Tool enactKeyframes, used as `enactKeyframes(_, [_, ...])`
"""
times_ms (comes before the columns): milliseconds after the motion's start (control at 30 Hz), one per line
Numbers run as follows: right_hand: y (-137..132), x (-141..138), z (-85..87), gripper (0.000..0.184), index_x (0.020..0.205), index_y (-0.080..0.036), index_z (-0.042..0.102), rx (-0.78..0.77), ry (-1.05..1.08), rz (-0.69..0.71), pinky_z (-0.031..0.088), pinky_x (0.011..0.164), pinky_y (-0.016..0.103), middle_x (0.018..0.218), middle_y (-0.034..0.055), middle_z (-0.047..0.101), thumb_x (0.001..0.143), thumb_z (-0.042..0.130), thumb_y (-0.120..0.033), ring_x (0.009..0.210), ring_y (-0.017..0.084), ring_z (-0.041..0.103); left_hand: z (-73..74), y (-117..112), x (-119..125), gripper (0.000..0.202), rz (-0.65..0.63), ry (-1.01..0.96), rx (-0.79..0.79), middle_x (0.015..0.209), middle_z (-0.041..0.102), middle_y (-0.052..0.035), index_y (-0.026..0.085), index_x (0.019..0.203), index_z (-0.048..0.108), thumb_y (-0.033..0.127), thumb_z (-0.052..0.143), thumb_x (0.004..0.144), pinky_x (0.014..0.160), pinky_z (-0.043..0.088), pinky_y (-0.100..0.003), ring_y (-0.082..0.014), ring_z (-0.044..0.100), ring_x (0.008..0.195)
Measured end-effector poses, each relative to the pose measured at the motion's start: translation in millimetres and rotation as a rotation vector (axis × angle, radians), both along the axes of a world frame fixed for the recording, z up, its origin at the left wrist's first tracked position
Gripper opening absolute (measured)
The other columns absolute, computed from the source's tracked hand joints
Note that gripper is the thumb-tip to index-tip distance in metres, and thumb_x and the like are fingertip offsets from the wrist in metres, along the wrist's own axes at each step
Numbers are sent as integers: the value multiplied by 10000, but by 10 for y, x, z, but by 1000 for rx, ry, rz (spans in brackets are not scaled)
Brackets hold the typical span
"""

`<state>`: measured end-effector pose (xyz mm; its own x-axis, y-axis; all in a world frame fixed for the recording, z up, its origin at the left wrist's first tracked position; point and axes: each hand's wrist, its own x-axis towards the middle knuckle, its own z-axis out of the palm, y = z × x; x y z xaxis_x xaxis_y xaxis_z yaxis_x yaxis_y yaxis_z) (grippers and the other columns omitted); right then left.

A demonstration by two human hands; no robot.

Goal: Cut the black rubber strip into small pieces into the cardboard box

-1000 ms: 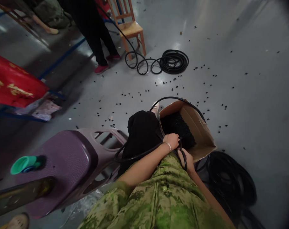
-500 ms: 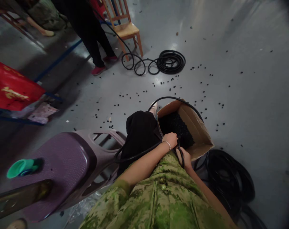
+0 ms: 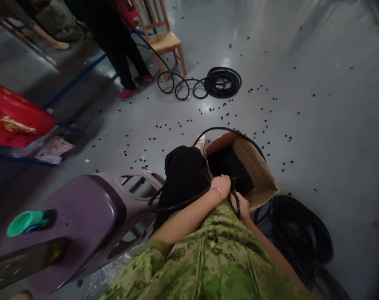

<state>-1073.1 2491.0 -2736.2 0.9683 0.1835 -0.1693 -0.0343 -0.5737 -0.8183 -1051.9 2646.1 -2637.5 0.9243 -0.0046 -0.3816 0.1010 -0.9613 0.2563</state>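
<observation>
My left hand (image 3: 222,185), with a bracelet at the wrist, is closed around a black corrugated hose (image 3: 177,205) at the near edge of a cardboard box (image 3: 258,166). My right hand (image 3: 241,205) sits just below it, fingers curled on the same hose. The hose loops up over the box and back under my left arm. The box is open and full of small black cut pieces (image 3: 231,166). My black-trousered knee (image 3: 183,171) is beside the box on the left.
A purple plastic stool (image 3: 83,216) with a green cup (image 3: 25,221) stands at my left. A large black hose coil (image 3: 298,237) lies at my right, another coil (image 3: 222,82) by a wooden chair (image 3: 163,35). A person in black trousers (image 3: 120,46) stands nearby. Black bits litter the grey floor.
Both hands stay closed on the hose at the box edge. The view has shifted slightly; the hands have edged a little toward me.
</observation>
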Motion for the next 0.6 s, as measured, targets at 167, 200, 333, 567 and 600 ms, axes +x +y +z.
enactKeyframes(167, [3, -6, 59, 629, 896, -124, 728, 43, 16, 12, 455, 660, 283, 740, 63, 690, 748, 494, -689, 669, 196, 604, -42, 6, 29, 292, -3, -3, -41, 1070, 659, -210, 58, 1142, 606, 227, 500, 929, 818, 548, -361, -266, 683, 995])
enactKeyframes(200, [-2, -13, 80, 635, 898, -123, 724, 56, 23, 20, 457, 662, 285, 743, 64, 688, 747, 501, -697, 669, 196, 605, -50, 7, 30, 296, 2, -5, -46, 1068, 662, -210, 60, 1141, 609, 236, 484, 939, 816, 548, -364, -267, 684, 994])
enactKeyframes(333, [-28, -42, 194, 642, 934, -124, 695, 140, 136, 35, 439, 572, 273, 642, 40, 630, 739, 547, -718, 584, 176, 564, -84, 15, 27, 312, 13, -11, -68, 1072, 669, -195, 87, 1131, 622, 257, 412, 975, 810, 544, -355, -259, 682, 1003])
enactKeyframes(567, [47, -24, 409, 633, 983, -133, 672, 318, 300, -15, 394, 465, 253, 605, 42, 613, 730, 605, -710, 504, 152, 514, -78, 19, 33, 337, -15, 38, -97, 1068, 683, -172, 118, 1138, 626, 284, 371, 991, 787, 538, -347, -254, 689, 981])
enactKeyframes(600, [60, -21, 421, 624, 987, -133, 670, 322, 305, -22, 393, 463, 249, 609, 42, 616, 738, 603, -701, 505, 152, 517, -74, 21, 34, 339, -27, 44, -99, 1071, 684, -170, 121, 1141, 627, 292, 376, 990, 787, 536, -342, -251, 689, 977])
